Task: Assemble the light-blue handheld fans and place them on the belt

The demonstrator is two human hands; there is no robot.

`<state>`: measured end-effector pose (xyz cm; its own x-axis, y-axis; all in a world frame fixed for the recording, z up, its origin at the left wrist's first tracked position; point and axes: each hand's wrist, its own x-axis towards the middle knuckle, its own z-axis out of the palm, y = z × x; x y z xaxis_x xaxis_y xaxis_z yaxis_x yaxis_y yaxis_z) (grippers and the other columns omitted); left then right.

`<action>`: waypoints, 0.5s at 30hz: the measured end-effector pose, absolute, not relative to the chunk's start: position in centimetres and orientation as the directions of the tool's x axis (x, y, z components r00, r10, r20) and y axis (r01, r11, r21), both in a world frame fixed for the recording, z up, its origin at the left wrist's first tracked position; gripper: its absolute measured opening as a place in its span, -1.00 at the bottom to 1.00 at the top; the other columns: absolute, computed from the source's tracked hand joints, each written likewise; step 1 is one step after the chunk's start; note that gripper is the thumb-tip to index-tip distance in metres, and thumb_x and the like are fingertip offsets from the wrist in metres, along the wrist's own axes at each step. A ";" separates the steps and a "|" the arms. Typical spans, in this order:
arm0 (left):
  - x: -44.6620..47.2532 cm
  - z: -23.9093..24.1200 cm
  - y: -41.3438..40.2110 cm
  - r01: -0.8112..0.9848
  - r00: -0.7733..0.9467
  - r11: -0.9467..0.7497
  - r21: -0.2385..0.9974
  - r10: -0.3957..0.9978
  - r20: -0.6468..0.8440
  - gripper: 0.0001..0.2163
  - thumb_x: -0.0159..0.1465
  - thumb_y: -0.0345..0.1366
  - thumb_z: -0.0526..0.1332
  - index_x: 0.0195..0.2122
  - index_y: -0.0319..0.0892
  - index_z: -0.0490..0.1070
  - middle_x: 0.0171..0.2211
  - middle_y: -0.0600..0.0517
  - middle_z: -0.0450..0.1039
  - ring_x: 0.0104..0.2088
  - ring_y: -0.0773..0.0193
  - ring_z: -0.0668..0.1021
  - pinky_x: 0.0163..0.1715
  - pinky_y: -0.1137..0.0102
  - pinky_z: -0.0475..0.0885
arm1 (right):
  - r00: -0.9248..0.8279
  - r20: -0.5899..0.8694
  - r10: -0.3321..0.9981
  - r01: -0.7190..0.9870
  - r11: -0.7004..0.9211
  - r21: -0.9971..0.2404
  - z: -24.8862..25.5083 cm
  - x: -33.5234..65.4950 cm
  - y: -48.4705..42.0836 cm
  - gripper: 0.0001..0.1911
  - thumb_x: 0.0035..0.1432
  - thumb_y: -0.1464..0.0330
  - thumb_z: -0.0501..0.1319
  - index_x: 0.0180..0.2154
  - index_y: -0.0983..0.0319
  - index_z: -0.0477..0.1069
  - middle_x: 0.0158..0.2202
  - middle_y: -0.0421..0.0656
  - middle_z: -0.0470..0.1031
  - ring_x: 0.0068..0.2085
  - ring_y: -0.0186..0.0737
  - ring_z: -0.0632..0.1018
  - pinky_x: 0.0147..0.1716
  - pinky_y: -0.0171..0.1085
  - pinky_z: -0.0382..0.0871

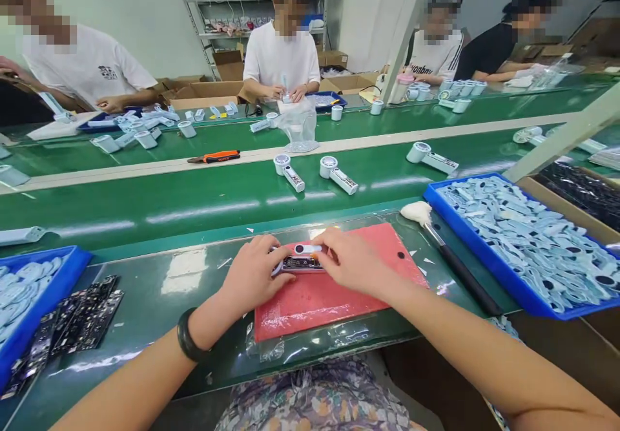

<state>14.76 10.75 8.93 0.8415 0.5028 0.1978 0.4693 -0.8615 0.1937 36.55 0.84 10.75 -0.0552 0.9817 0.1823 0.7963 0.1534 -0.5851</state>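
My left hand [254,273] is closed around the head end of a pale handheld device [299,263], whose open handle shows a dark circuit board. My right hand [351,263] pinches a small pale blue cover piece [307,249] with a black oval on it, held at the far edge of the open handle. Whether the cover touches the handle I cannot tell. Under both hands lies a red pad [310,308]. The device's round head is mostly hidden by my left fingers.
Blue trays of pale blue parts flank me, one at right [516,289] and one at left [80,256]. Circuit boards [92,315] lie by the left tray. A black-handled mallet [460,269] rests right of the pad. Pliers [216,157] and several devices lie beyond. Co-workers sit opposite.
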 end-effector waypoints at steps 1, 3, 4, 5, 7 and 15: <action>14.5 9.0 10.9 0.443 0.840 -0.861 0.248 0.496 0.221 -0.63 0.24 -0.26 0.40 0.05 -0.10 0.44 -0.02 -0.08 0.45 -0.03 0.00 0.49 -0.03 0.08 0.47 | -0.082 0.163 0.983 0.826 0.159 -0.540 10.5 36.0 0.7 -0.83 0.35 0.42 0.17 -0.06 0.25 0.49 -0.18 -0.09 0.54 -0.25 -0.21 0.50 -0.29 -0.24 0.28; 14.1 9.1 11.0 0.379 0.837 -0.856 0.352 0.479 0.264 -0.64 0.27 -0.25 0.36 0.08 -0.11 0.41 0.01 -0.08 0.46 0.01 0.03 0.50 0.02 0.10 0.47 | -0.116 0.130 0.985 0.876 0.163 -0.454 10.1 35.0 0.8 -0.81 0.38 0.41 0.15 -0.05 0.28 0.49 -0.15 -0.04 0.54 -0.22 -0.16 0.51 -0.29 -0.23 0.26; 14.1 9.1 11.0 0.349 0.834 -0.851 0.393 0.473 0.283 -0.69 0.30 -0.25 0.32 0.06 -0.12 0.42 0.00 -0.08 0.48 0.00 0.05 0.50 0.03 0.12 0.47 | -0.127 0.117 0.985 0.890 0.165 -0.426 10.0 34.6 1.0 -0.80 0.40 0.40 0.13 -0.04 0.28 0.49 -0.15 -0.03 0.54 -0.21 -0.15 0.51 -0.31 -0.23 0.25; 14.1 9.1 10.9 0.327 0.830 -0.845 0.423 0.471 0.299 -0.76 0.34 -0.26 0.27 0.02 -0.13 0.43 -0.03 -0.08 0.49 -0.01 0.07 0.51 0.02 0.14 0.47 | -0.134 0.109 0.985 0.897 0.167 -0.410 10.0 34.2 1.2 -0.79 0.40 0.40 0.12 -0.03 0.28 0.48 -0.15 -0.03 0.54 -0.21 -0.14 0.51 -0.32 -0.23 0.24; 14.4 9.0 10.9 0.309 0.818 -0.836 0.454 0.477 0.321 -0.85 0.39 -0.27 0.17 -0.07 -0.13 0.46 -0.08 -0.06 0.52 -0.05 0.10 0.53 -0.01 0.18 0.48 | -0.152 0.098 0.984 0.896 0.179 -0.407 10.3 33.9 1.4 -0.79 0.41 0.39 0.12 -0.02 0.27 0.48 -0.15 -0.04 0.54 -0.20 -0.13 0.52 -0.33 -0.23 0.24; 13.5 9.3 10.9 0.301 0.790 -0.859 0.413 0.468 0.396 -0.78 0.44 -0.14 0.10 -0.14 -0.02 0.53 -0.14 -0.03 0.57 -0.11 0.11 0.59 -0.12 0.21 0.57 | -0.155 0.105 0.982 0.919 0.182 -0.348 10.4 33.8 1.6 -0.79 0.43 0.36 0.12 -0.11 0.27 0.52 -0.18 -0.05 0.55 -0.16 -0.12 0.54 -0.26 -0.20 0.36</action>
